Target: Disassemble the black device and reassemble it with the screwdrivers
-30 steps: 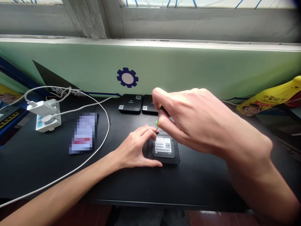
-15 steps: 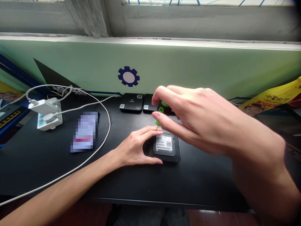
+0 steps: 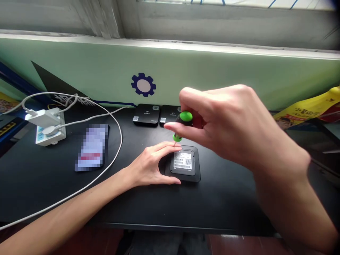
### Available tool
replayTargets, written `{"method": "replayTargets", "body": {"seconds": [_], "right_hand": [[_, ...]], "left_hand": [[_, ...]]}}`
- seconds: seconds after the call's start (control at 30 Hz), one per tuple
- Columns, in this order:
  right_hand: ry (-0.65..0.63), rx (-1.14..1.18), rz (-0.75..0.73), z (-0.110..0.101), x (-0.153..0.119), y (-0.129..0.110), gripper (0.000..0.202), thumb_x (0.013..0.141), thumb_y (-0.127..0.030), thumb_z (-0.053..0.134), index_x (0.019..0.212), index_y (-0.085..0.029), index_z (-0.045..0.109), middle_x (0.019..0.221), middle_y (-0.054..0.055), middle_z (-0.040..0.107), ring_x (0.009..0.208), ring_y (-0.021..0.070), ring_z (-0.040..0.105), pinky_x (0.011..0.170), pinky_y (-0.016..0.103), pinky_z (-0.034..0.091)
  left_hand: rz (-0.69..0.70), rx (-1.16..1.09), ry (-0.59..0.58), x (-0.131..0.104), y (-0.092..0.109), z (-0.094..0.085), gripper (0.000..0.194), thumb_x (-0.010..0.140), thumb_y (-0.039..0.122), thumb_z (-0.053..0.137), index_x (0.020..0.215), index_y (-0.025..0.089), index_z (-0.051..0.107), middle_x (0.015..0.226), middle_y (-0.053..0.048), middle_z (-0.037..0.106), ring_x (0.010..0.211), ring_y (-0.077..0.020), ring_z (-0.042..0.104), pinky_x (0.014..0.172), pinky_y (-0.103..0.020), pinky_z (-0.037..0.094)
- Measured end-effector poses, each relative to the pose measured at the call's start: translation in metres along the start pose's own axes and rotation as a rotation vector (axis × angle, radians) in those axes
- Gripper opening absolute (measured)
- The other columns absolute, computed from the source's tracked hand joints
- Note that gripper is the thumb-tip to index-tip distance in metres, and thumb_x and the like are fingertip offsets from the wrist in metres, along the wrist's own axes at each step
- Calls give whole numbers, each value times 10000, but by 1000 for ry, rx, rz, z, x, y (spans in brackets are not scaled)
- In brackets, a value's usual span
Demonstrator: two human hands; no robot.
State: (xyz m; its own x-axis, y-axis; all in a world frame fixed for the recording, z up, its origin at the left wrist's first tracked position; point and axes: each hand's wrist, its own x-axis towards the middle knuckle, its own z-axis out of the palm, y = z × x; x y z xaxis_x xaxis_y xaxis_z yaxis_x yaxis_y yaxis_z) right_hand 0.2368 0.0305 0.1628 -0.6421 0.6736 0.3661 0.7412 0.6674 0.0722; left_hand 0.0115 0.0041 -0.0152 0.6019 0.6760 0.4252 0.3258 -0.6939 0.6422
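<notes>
A black square set-top box [image 3: 197,173] lies flat on the desk with its underside up, showing a white printed label. My left hand [image 3: 148,164] spans its left side, fingers at the far edge and thumb at the near edge, gripping it. In my right hand [image 3: 225,124] is a green and black screwdriver [image 3: 186,116], held between thumb and curled fingers. The screwdriver stands nearly upright, its tip down at the box's far left corner beside my left fingertips. Whether the tip sits in a screw is hidden.
Two similar black boxes, a left one [image 3: 146,115] and a right one [image 3: 170,114], lie behind. Further left are a phone [image 3: 92,148], a white power strip [image 3: 50,134] with plugs, and a looping white cable [image 3: 121,136]. A yellow bag [image 3: 309,106] stands at right.
My right hand has turned about the screwdriver, and the green handle end now shows more. My left hand and the box stay together; the whole view has shifted slightly.
</notes>
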Motion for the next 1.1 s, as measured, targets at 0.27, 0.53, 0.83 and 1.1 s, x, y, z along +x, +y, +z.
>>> {"method": "replayTargets", "body": {"seconds": [0.27,0.53,0.83,1.1], "right_hand": [[-42,293,-96,-8,-6,10,310,1105,-492,690,1299,-258,751,1213,63,770,813,213,695,722,370,480],[-36,205,-56,-10,-1,3,130,1092,-343,731,1108,-225,782,1083,49,792,836,202,689,721,364,489],[-35,71,62,1,1,-2,445,1140,-571,595,1074,-184,803,968,116,784,827,263,709,734,387,449],[-138,260,-84,-20,-14,14,217,1103,-266,645,1285,-301,758,1120,34,826,847,230,719,750,372,491]], "left_hand": [[23,-7,30,0,-1,1,909,780,570,1029,1535,240,644,1490,-146,756,1418,-360,726,1234,-527,609],[-6,-38,0,0,-2,1,930,782,573,1027,1569,261,644,1566,-157,712,1497,-384,667,1292,-584,555],[-24,0,-10,0,-3,0,965,778,572,1031,1604,267,634,1575,-156,710,1481,-387,680,1293,-592,550],[-2,-8,-23,0,-2,-1,979,787,565,1029,1628,275,622,1582,-151,706,1504,-383,662,1307,-595,537]]}}
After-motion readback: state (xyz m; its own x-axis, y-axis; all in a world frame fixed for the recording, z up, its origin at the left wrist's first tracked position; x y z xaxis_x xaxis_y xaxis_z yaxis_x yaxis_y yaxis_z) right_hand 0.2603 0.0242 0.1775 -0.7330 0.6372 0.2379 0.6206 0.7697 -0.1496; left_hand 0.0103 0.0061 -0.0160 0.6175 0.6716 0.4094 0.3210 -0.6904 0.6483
